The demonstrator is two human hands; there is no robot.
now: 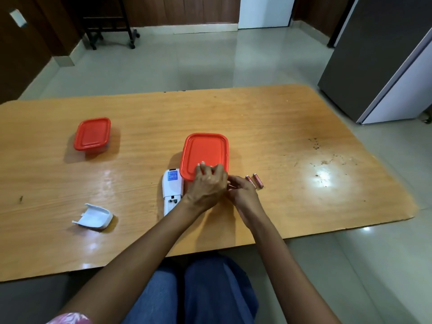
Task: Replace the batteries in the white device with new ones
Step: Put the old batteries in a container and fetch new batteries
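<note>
Blue-trousered knees (210,291) are seen at the table's near edge, and both arms are stretched out over the wooden table (280,127). Left hand (208,185) is curled on the near edge of the large red-lidded box (205,153), fingertips gripping the lid's rim. Right hand (243,195) is pressed against the box's near right corner, fingers bent; whether anything is pinched there cannot be told. White device (172,190) is laid face down just left of the left hand, touching the box's near left corner, its battery bay uncovered. Two red batteries (254,181) are lying just beyond the right hand's fingers. White cover (94,217) is set aside toward the near left; a smaller red-lidded box (92,134) is parked toward the far left.
</note>
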